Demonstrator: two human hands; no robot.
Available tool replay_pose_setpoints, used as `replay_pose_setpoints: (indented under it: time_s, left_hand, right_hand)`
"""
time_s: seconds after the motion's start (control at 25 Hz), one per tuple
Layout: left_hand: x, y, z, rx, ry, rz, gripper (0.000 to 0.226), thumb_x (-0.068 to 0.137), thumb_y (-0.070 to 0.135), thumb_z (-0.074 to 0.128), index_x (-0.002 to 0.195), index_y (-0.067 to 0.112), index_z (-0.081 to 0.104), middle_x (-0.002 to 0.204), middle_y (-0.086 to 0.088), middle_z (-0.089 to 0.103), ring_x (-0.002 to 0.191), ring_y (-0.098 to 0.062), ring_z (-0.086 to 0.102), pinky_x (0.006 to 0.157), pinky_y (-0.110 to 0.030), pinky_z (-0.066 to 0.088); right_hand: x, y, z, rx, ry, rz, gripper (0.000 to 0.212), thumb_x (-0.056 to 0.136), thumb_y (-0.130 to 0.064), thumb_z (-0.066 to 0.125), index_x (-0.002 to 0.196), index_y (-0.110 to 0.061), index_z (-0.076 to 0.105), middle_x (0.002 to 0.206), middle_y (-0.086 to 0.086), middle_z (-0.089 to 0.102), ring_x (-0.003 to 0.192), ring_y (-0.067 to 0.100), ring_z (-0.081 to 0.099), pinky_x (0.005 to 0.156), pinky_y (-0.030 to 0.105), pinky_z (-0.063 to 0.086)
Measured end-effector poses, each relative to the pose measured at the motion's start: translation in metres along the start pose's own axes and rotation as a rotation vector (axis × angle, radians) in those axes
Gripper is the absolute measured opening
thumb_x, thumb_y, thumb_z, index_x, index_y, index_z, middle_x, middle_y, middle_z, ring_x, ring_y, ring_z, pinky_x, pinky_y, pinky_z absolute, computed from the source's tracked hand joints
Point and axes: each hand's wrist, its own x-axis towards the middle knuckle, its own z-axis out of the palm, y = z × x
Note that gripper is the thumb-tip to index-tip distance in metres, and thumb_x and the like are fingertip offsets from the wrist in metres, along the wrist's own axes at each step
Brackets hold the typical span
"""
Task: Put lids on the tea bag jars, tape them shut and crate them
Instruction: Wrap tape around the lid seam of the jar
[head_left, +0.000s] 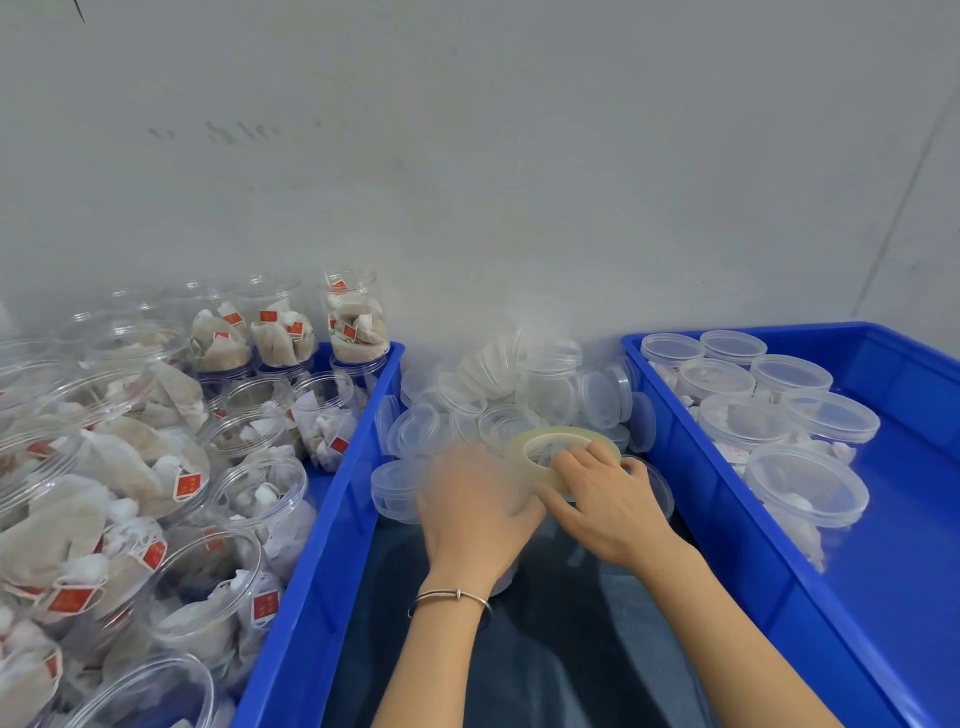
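Pinched the tape roll in the right hand, thumb under the ring and fingers curled over its near edge, roll tilted, probably so the strip could pay off toward the work. Spread the left hand palm-down just at nine o'clock of the roll, touching it or nearly so. Too blurred to tell whether those fingers were clamped on anything or merely pressing. Seemed to cover a jar on the dark cloth, only a pale edge of it showing at six o'clock of the palm, likely pinned there against turning while tape went on.

Kept the loose lids heaped at twelve o'clock of the hands, between the two crates and within easy reach. Stood the open jars of tea bags in the left crate at nine o'clock, still unlidded. Set the lidded jars in the right crate at three o'clock, upright and close together at its far end, much blue floor left bare. Judged from that: taping under way, many jars left.
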Motion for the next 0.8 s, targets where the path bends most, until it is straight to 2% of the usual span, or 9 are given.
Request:
replay_pose_setpoints:
  time_s: [0.28,0.52,0.8]
  left_hand:
    - [0.000,-0.001,0.001,0.020,0.008,0.006,0.066,0.088,0.061,0.044,0.139,0.021,0.031,0.146,0.004,0.034,0.135,-0.019,0.026,0.104,-0.038,0.034]
    - [-0.001,0.001,0.003,0.024,0.041,-0.004,0.062,0.090,0.057,0.044,0.138,0.021,0.034,0.145,0.004,0.036,0.135,-0.019,0.027,0.103,-0.037,0.037]
    - [0.000,0.002,0.004,-0.015,0.042,-0.009,0.061,0.091,0.052,0.047,0.140,0.019,0.034,0.145,0.003,0.037,0.136,-0.019,0.027,0.105,-0.038,0.036]
  right_hand:
    - [-0.001,-0.001,0.000,0.001,-0.008,0.014,0.036,0.097,-0.053,0.031,0.106,-0.025,0.051,0.116,-0.013,0.053,0.115,0.011,0.039,0.102,0.044,0.027]
    - [-0.003,-0.005,0.000,-0.005,0.002,0.012,0.036,0.097,-0.054,0.030,0.107,-0.026,0.052,0.114,-0.015,0.053,0.114,0.009,0.038,0.103,0.044,0.027]
    - [-0.016,-0.013,0.002,0.010,0.058,0.043,0.030,0.098,-0.049,0.033,0.093,-0.024,0.047,0.090,-0.015,0.043,0.105,0.012,0.039,0.101,0.046,0.029]
